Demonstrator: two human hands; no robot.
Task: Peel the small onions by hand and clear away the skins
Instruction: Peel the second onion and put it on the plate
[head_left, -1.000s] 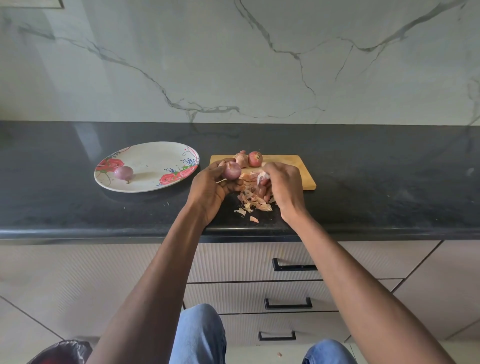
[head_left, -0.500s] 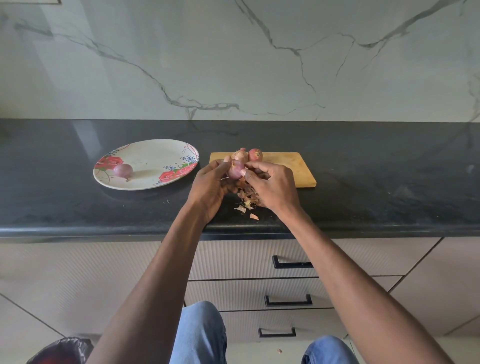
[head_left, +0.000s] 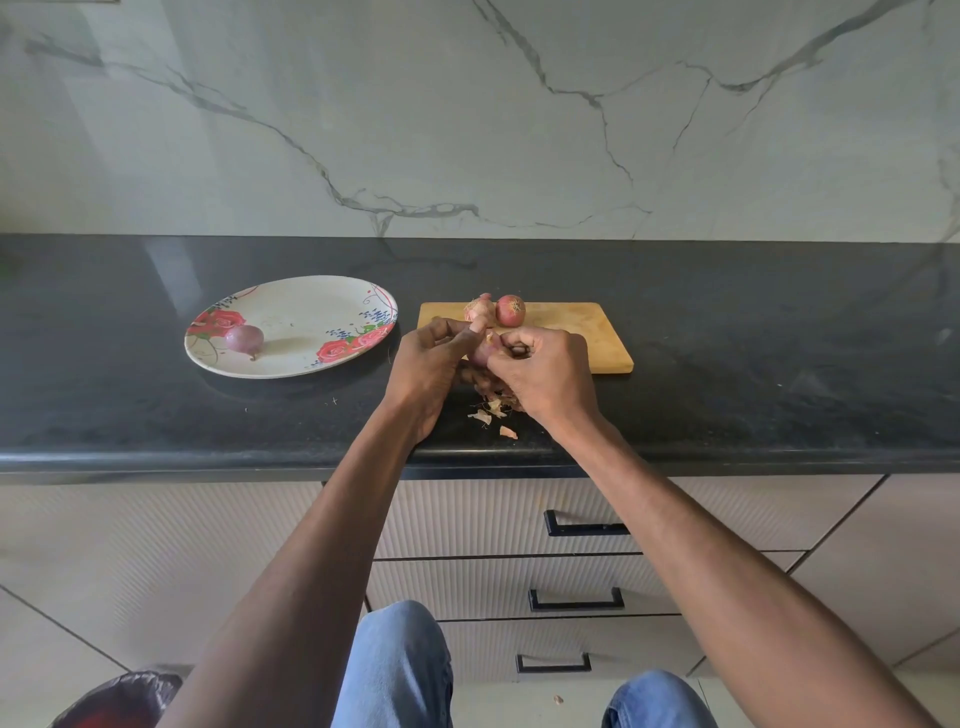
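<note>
My left hand (head_left: 431, 364) and my right hand (head_left: 540, 374) meet above the counter's front edge, both curled round one small pink onion (head_left: 485, 351) that is mostly hidden between them. My right fingers pinch at its skin. Two unpeeled onions (head_left: 510, 310) sit at the back left of the wooden cutting board (head_left: 587, 332). A peeled purple onion (head_left: 244, 338) lies on the floral plate (head_left: 311, 306). A pile of loose skins (head_left: 491, 410) lies on the counter under my hands.
The black stone counter (head_left: 779, 364) runs the full width, with a marble wall behind. Drawers with black handles (head_left: 587, 527) sit below. A dark bin bag (head_left: 119, 699) shows at the bottom left near my knees.
My right hand has come back from the skin pile to the onion in my left hand, and both hands now close round it, hiding most of it.
</note>
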